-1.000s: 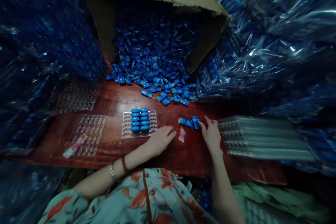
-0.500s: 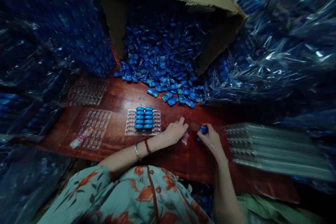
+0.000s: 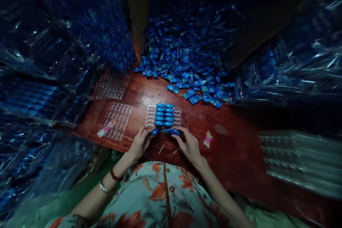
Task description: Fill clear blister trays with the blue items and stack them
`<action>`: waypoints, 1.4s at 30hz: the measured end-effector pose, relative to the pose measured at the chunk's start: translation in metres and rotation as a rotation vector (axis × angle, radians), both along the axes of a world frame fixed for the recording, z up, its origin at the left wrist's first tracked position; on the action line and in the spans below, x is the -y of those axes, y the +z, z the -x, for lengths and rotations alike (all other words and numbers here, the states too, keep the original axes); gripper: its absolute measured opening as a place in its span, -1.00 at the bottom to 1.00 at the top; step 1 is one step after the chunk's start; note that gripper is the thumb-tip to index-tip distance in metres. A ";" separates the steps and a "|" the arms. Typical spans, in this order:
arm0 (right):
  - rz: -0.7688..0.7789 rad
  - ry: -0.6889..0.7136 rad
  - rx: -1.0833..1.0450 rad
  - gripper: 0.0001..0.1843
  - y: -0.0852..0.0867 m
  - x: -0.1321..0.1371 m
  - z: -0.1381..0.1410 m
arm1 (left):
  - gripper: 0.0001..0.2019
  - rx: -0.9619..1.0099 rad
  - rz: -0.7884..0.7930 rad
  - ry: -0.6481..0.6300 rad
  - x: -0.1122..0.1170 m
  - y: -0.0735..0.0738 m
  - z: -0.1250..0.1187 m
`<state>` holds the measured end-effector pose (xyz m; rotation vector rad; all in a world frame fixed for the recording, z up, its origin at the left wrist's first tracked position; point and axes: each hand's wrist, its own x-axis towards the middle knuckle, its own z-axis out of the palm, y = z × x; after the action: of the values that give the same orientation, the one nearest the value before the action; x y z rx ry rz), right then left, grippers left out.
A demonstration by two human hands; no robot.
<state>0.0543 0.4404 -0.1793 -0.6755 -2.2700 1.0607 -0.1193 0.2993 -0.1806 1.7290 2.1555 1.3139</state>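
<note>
A clear plastic tray [image 3: 177,117] with moulded hollows lies in front of me. Two columns of glossy blue capsule-shaped containers [image 3: 168,114] fill its middle, and the side hollows hold nothing. At the tray's near edge, my left hand [image 3: 140,141] pinches one blue container [image 3: 154,132]. My right hand [image 3: 190,146] grips another blue container [image 3: 174,132] a little to the right, at the same edge. Fingers partly cover both pieces. Whether either piece sits in a hollow, I cannot tell.
Loose blue containers [image 3: 187,57] spill from a cardboard box [image 3: 137,14]. Clear trays [image 3: 117,115] lie left, one under a pink-and-white wrapper [image 3: 107,128]. A pink packet [image 3: 207,139] and two thin sticks [image 3: 161,149] lie nearby. Stacked trays [image 3: 296,160] stand right; wrapped blue stacks flank the table.
Both hands have moved left to the tray's near edge, each with a blue container. The pink packet near my left hand now lies uncovered. The view has shifted and tilted down.
</note>
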 end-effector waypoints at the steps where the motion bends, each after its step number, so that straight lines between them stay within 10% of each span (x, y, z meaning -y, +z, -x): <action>1: -0.079 0.040 -0.027 -0.68 -0.004 -0.001 0.003 | -0.79 -0.016 -0.003 -0.002 -0.002 -0.006 -0.001; 5: -0.381 0.235 -0.012 -0.58 -0.007 -0.009 0.005 | -0.71 -0.108 0.171 -0.035 -0.008 -0.012 -0.004; 9: -0.590 0.357 0.152 -0.59 0.012 -0.009 0.012 | -0.67 -0.180 0.421 -0.150 -0.014 0.011 -0.002; 17: -0.597 0.405 0.296 -0.64 0.021 -0.005 0.028 | -0.66 -0.294 0.607 -0.317 -0.026 0.032 0.004; 28: -0.535 0.073 0.063 -0.80 0.010 0.001 0.017 | -0.59 -0.287 0.202 -0.099 -0.012 0.004 0.007; 38: -0.365 -0.259 0.571 -0.68 0.024 -0.166 0.055 | -0.69 -0.036 0.339 -0.081 -0.186 0.005 0.096; 42: -0.291 -0.006 0.729 -0.44 0.029 -0.193 0.066 | -0.59 -0.193 0.356 -0.251 -0.225 -0.008 0.104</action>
<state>-0.0114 0.6332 -0.1501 -1.0635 -2.9438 0.4884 -0.2234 0.5244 -0.1883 1.9526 2.0196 0.6809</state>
